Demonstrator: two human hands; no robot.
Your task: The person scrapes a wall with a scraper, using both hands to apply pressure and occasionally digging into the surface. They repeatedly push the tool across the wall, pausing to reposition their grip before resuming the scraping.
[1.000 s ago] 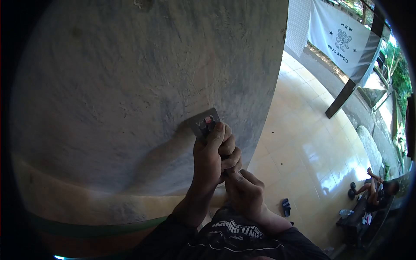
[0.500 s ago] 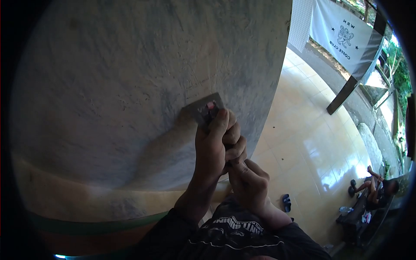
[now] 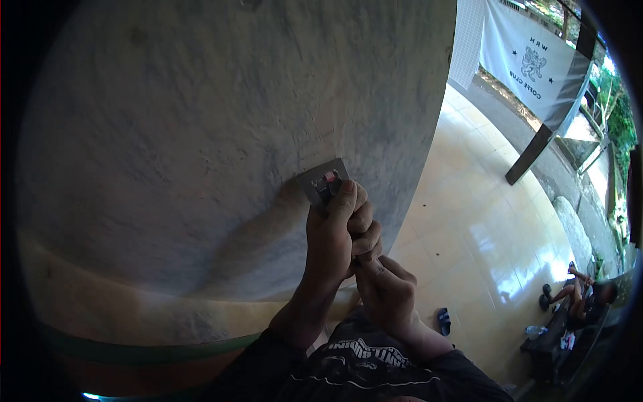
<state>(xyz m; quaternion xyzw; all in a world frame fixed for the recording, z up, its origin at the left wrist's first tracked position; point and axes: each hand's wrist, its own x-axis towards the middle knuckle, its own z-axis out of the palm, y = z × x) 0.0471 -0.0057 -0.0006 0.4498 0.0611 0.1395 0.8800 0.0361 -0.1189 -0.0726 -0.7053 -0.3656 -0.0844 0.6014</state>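
A metal scraper (image 3: 323, 179) with a flat grey blade lies pressed against a rough grey plastered wall (image 3: 201, 134). My left hand (image 3: 335, 234) grips the scraper's handle just below the blade, thumb up near the blade. My right hand (image 3: 385, 295) is clasped around the lower end of the handle, right under the left hand. Most of the handle is hidden inside both fists. My dark printed shirt fills the bottom of the view.
The wall ends at a corner on the right. Beyond it lies a shiny tiled floor (image 3: 482, 221) with a dark sandal (image 3: 443, 320). A white banner (image 3: 529, 57) hangs at the top right. Another person (image 3: 586, 295) sits at the far right edge.
Both hands pushed the scraper up the wall, then drew it back down a little. The blade now sits slightly lower than half a second ago.
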